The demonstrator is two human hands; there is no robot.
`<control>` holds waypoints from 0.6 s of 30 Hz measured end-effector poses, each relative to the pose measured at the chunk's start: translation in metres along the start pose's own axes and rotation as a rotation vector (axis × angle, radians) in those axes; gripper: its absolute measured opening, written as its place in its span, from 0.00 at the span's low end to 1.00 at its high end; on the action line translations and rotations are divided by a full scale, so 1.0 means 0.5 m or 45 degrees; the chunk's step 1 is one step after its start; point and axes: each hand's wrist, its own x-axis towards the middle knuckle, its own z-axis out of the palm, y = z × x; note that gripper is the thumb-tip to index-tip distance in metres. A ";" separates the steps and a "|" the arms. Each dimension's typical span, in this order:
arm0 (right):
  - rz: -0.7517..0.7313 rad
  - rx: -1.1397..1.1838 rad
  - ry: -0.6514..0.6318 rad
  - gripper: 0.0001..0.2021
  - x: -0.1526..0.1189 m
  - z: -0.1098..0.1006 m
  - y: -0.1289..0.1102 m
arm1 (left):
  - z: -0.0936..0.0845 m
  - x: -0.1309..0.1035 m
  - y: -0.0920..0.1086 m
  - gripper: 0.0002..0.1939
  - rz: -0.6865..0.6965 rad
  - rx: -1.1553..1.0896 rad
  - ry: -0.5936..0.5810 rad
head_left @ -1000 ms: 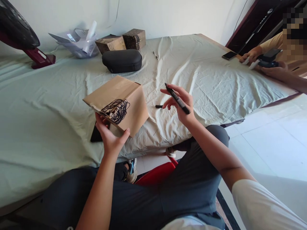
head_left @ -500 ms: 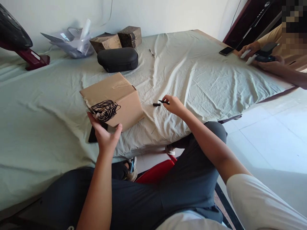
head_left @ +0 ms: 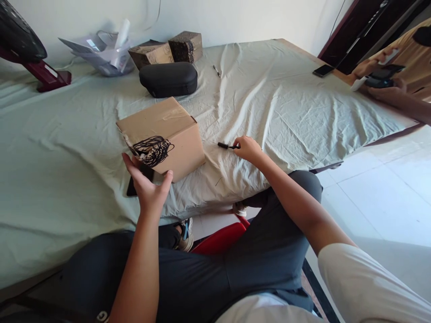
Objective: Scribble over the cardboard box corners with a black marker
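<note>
A brown cardboard box (head_left: 183, 152) sits tilted on the cloth, with black scribbled lines (head_left: 153, 150) across one edge and a ragged corner. My left hand (head_left: 146, 184) grips its near left end, thumb on one side and fingers on the other. Pinched in my right hand (head_left: 247, 147) is a black marker (head_left: 235, 147), its tip meeting the black cap (head_left: 222, 145) on the cloth. Whether the tip is inside the cap I cannot tell. Under the box and beside my left hand, part of a dark flat object (head_left: 132, 187) shows.
Behind the box lie a black zip case (head_left: 168, 80), two scribbled boxes (head_left: 185, 47), a plastic basket (head_left: 116, 67) and a pen (head_left: 216, 70). A dark red stand (head_left: 54, 80) is at left. Far right, another person's hands (head_left: 373, 74) hold a device near a phone (head_left: 323, 71).
My right hand has brought the marker's tip to the cap, which was lying apart from it. My left hand keeps its grip on the box. The whole view has shifted slightly.
</note>
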 end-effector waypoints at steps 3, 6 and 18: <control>-0.059 0.013 0.005 0.18 0.001 0.008 -0.008 | 0.000 -0.001 0.000 0.69 0.002 0.004 0.002; -0.091 0.025 0.016 0.19 0.004 0.023 -0.018 | 0.001 -0.002 0.006 0.68 -0.020 -0.045 0.004; -0.117 0.024 0.111 0.22 0.018 0.076 -0.052 | -0.015 0.006 -0.030 0.71 -0.172 -0.046 0.007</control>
